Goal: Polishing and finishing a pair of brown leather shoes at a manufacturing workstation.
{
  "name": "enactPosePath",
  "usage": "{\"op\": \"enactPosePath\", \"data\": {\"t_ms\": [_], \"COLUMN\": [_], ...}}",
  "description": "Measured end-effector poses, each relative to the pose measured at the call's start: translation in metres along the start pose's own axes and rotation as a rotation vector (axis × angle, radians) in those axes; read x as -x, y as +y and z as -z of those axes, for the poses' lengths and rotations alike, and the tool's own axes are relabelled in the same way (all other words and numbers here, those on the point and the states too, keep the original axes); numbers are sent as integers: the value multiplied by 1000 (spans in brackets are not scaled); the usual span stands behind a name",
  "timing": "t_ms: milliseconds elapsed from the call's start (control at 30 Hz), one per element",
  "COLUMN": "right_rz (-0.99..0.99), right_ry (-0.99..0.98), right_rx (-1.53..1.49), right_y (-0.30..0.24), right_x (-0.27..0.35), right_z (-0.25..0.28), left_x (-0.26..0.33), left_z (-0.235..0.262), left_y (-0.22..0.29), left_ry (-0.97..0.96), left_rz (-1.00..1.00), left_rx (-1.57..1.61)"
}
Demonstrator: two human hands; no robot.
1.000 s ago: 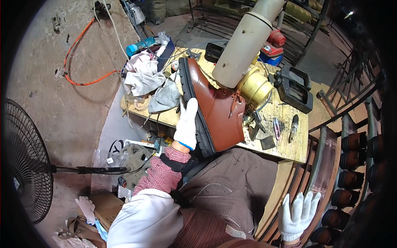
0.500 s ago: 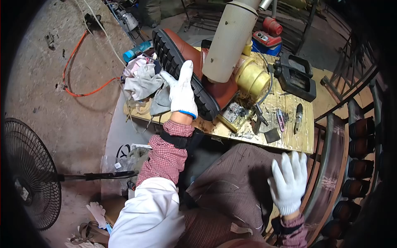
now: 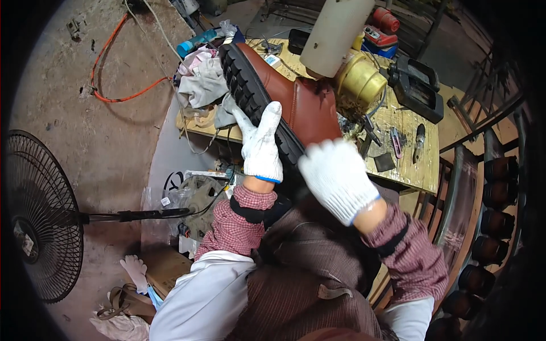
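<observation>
Here the gloved left hand lies flat along the black lugged sole of a brown leather boot, its grip open, fingers spread against the tread. The gloved right hand cups the boot's heel end, grip closed around it. The boot is tilted above the wooden worktop, beside a brass cylinder and crumpled rags.

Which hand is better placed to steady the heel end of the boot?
Right, probably. The right hand is already at the heel end of the brown boot, over its black sole. The left hand lies flat along the middle of the sole, farther from the heel.
</observation>
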State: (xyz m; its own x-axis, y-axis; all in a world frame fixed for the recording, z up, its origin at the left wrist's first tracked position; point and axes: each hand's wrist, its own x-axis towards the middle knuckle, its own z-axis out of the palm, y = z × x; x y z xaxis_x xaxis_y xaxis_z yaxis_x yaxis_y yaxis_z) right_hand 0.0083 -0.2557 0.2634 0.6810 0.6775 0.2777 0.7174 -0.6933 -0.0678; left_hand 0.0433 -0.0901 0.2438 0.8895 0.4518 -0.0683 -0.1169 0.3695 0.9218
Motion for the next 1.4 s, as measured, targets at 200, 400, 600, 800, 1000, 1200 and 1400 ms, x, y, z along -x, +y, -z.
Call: {"op": "enactPosePath", "data": {"t_ms": [200, 400, 600, 800, 1000, 1200, 1400], "right_rz": [-170, -792, -874, -813, -770, -1144, -1243], "right_ry": [-836, -128, -121, -21, 299, 325, -93], "right_rx": [-212, -305, -401, -380, -295, 63, 301], "right_y": [8, -20, -37, -27, 29, 164, 238], "right_x": [162, 243, 249, 226, 216, 192, 169], "right_z": [-25, -22, -17, -20, -37, -72, -115], "left_x": [-45, -25, -10, -38, -31, 12, 33], "left_z": [40, 96, 125, 138, 126, 117, 64], "left_y": [-4, -77, -174, -170, -134, -105, -99], "left_ry": [-82, -593, -697, -639, -467, -745, -662], "left_rz": [-3, 436, 701, 603, 582, 798, 1186], "left_rx": [121, 576, 658, 188, -48, -114, -221]}}
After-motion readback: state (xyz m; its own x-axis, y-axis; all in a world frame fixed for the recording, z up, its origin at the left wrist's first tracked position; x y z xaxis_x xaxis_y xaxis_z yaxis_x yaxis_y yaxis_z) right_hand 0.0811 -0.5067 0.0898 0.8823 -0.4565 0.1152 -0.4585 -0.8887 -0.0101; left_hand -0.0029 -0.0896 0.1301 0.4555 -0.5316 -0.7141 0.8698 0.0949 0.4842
